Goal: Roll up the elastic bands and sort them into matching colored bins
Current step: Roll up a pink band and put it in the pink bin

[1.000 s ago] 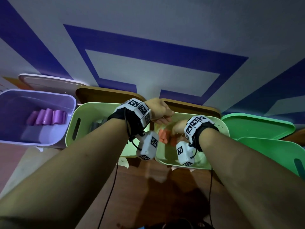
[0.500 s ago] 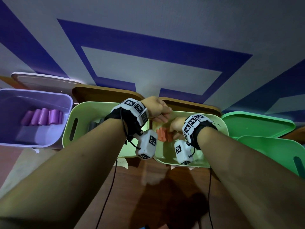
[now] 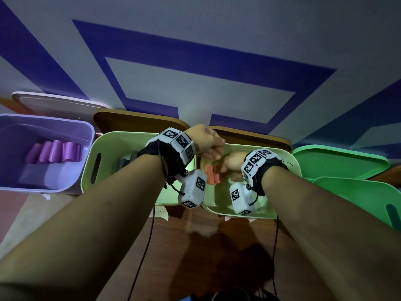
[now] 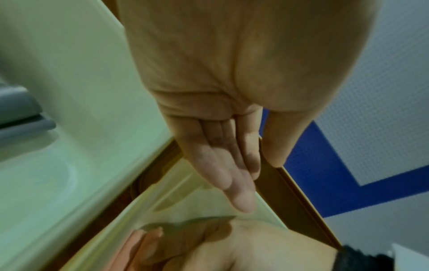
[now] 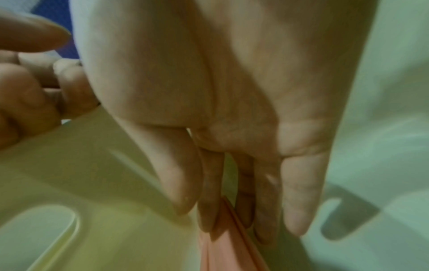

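The head view alone shows the whole row of bins on the tabletop [image 3: 206,253]: a purple bin [image 3: 86,135] at 9 o'clock holding purple rolled bands [image 3: 54,151], a pale green bin [image 3: 95,146] beside it with grey rolls [image 3: 122,165] partly hidden by the left forearm, a yellow-green bin [image 3: 295,161] at the centre, and green bins [image 3: 347,157] at 3 o'clock.

The orange rolled bands [image 3: 213,174] lie inside the yellow-green bin, at its 9 o'clock side.

The left wrist view shows what the head view cannot: the left hand [image 4: 232,113] has its fingers [image 4: 232,176] straight and together, holding nothing, hovering over the bin's far rim.

The right wrist view shows the right hand [image 5: 232,110] reaching down into the bin with its fingers [image 5: 209,201] extended and only slightly apart. Their tips touch the orange rolled bands [image 5: 227,247], one strip edge rising between two fingers. Whether they pinch it I cannot tell; the picture is blurred. The left hand's fingertips appear at 10 o'clock in this view.
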Demonstrator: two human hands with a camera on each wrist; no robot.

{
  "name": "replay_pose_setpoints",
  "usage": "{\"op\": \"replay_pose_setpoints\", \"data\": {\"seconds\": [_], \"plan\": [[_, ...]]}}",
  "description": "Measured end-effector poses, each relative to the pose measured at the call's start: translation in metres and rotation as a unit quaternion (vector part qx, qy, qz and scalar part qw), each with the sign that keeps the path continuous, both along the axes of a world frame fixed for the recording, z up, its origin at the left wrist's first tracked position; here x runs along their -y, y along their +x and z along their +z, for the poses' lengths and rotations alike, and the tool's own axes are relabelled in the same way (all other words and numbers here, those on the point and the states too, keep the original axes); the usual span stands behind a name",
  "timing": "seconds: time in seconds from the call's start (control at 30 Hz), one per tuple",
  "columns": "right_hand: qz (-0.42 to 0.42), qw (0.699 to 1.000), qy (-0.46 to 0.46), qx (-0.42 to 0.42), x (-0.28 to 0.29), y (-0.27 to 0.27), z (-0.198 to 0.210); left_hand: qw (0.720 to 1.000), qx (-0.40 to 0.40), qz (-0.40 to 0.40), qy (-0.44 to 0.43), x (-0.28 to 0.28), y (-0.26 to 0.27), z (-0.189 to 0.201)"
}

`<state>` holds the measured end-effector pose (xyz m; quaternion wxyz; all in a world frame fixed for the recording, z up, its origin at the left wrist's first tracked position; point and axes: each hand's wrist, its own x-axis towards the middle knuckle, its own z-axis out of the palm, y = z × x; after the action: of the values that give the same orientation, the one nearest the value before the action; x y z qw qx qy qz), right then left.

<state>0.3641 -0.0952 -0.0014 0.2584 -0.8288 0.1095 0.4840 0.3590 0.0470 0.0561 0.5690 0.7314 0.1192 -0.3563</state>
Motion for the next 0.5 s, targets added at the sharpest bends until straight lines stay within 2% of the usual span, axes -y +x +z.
{"op": "replay_pose_setpoints", "data": {"seconds": [0.5], "plan": [[-0.070, 0.992, 0.104, 0.007, -0.002, -0.003, -0.012, 1.000, 0.009, -0.006, 0.002, 0.000, -0.002, 0.003]]}}
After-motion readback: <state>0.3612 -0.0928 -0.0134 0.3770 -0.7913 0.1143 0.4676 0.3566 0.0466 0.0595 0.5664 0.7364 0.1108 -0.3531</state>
